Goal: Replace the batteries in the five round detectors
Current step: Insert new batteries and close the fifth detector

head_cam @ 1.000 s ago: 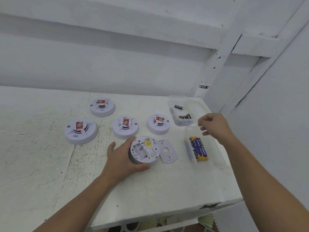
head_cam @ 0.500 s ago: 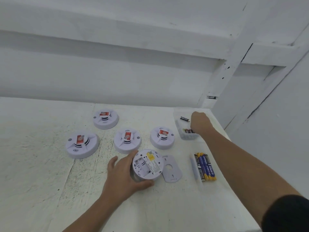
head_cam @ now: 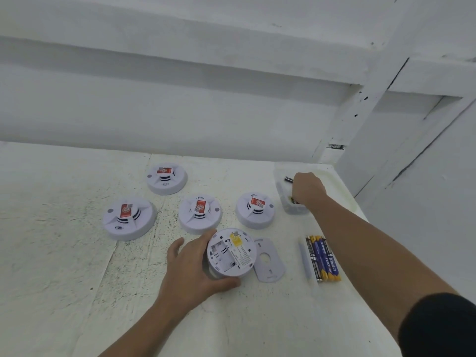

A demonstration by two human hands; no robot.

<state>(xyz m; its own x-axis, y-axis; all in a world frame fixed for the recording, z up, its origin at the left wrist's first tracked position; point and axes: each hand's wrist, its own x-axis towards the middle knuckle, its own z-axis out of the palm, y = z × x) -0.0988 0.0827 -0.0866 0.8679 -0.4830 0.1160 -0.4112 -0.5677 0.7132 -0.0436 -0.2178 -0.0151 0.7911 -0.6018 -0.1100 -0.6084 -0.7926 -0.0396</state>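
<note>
Four white round detectors with red labels stand face up: one at the back point(head_cam: 167, 178), then a row of three point(head_cam: 128, 219), point(head_cam: 200, 213), point(head_cam: 255, 210). A fifth detector point(head_cam: 231, 253) lies upside down with its battery bay open and empty; my left hand point(head_cam: 190, 274) grips its left side. Its flat cover plate point(head_cam: 269, 261) lies just to the right. A pack of blue and yellow batteries point(head_cam: 323, 257) lies further right. My right hand point(head_cam: 307, 189) reaches down into a clear plastic tub point(head_cam: 279, 173), fingers hidden. A loose battery point(head_cam: 288, 179) shows in the tub.
Everything sits on a white speckled table point(head_cam: 51, 228) against a white wall. The table's right edge runs close past the tub and the battery pack. A white post point(head_cam: 360, 112) rises at the back right corner.
My right hand has travelled from above the battery pack back to the clear tub and lowered into it. My left hand has stayed on the upturned detector.
</note>
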